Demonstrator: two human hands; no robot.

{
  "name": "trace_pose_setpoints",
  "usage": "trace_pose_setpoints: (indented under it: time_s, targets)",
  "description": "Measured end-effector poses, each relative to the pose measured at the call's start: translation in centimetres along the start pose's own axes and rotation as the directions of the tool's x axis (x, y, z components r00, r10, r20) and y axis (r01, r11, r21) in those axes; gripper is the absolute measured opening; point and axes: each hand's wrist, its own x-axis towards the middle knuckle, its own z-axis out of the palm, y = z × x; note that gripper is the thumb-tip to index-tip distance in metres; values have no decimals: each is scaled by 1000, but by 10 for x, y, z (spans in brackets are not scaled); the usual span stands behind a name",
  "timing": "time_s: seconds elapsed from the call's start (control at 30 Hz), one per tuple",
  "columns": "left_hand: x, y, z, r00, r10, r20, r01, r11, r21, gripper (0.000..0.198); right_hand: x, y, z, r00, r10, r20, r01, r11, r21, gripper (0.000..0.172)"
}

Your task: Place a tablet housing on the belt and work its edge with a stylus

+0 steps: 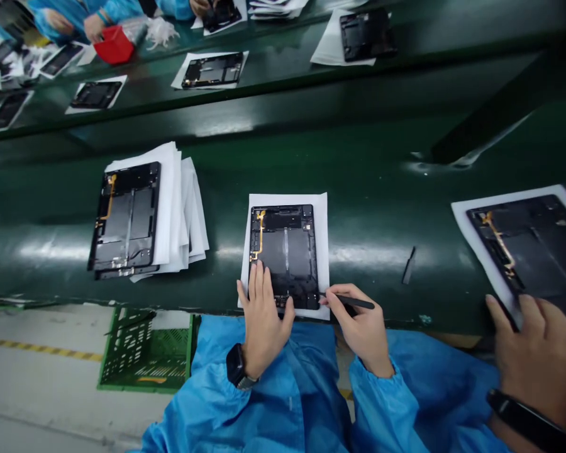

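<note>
An opened black tablet chassis [287, 248] with an orange flex cable lies on a white paper sheet [323, 214] on the dark green belt [368, 207]. My left hand [263, 314] rests flat on the chassis's lower left corner, fingers spread. My right hand [358, 321] pinches a thin black stylus-like tool [353, 302], its tip at the chassis's lower right corner. Both arms wear blue sleeves, and a black watch sits on my left wrist.
Another chassis [125, 220] sits on a paper stack at left. At right, a co-worker's hand [542, 358] touches a third chassis [528, 245]. A small black strip [409, 265] lies loose on the belt. A green crate [144, 352] stands on the floor. More units and workers are beyond.
</note>
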Motion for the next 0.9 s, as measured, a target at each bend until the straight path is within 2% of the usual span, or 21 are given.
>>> trace_pose_setpoints:
  time_s: [0.23,0.57,0.9]
  targets:
    - [3,1,5,999,-14,-40,13,999,-36,70,-1,0,-1,1000,12,-8,-12,1000,-29,25]
    - [4,-6,6,999,9,-43,-12,997,-79,75,-4,-6,7,990,-14,-139,14,1000,-1,25]
    - [5,-1,5,997,-4,-72,-2,996,-86,70,-5,-7,8,995,-67,-76,59,993,-98,22]
